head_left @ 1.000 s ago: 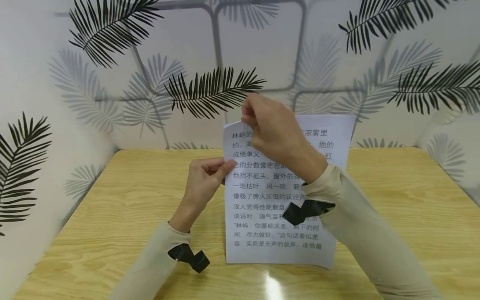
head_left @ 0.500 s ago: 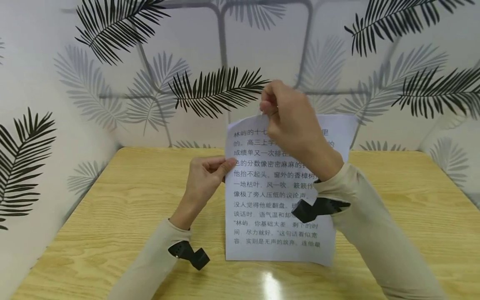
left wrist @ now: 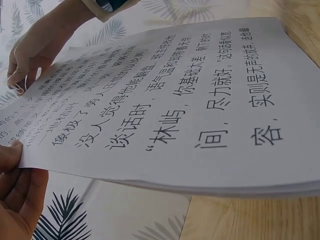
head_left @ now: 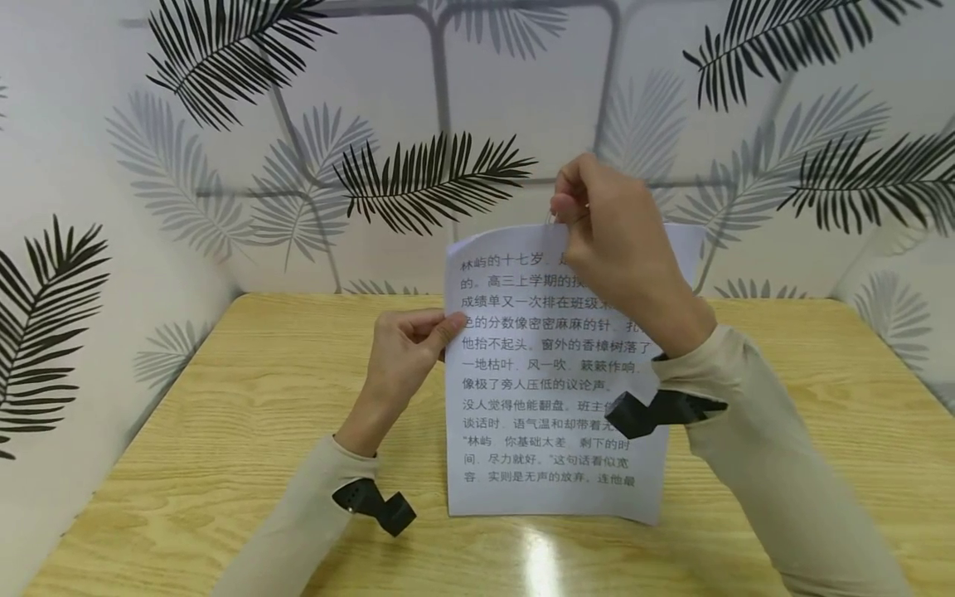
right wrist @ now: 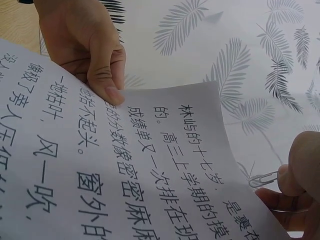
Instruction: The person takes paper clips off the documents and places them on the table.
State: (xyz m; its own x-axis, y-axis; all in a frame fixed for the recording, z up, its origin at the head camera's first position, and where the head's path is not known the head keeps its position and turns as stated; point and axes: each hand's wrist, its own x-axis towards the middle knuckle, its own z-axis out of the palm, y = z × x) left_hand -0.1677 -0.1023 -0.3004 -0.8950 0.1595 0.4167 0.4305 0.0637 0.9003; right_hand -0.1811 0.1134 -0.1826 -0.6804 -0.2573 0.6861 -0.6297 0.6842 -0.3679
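A sheaf of white paper (head_left: 537, 373) printed with Chinese text stands upright above the wooden table, its lower edge near the tabletop. My left hand (head_left: 406, 356) pinches its left edge, the thumb lying on the printed face in the right wrist view. At the top edge my right hand (head_left: 627, 240) pinches a silver paper clip (right wrist: 264, 178) between thumb and finger. The clip's loop reaches the paper's edge; whether it grips the sheets I cannot tell. In the left wrist view several layered sheets show along the side edge (left wrist: 240, 190).
The wooden table (head_left: 261, 398) spreads out on both sides of the paper. Behind it rises a pale wall (head_left: 515, 99) patterned with dark and grey fern leaves. A small black camera (head_left: 630, 414) is strapped to the right wrist, another (head_left: 395, 514) to the left.
My right hand has slid rightward along the paper's top edge with the paper clip, baring more of the printed lines. The left hand keeps its hold and has hardly moved.
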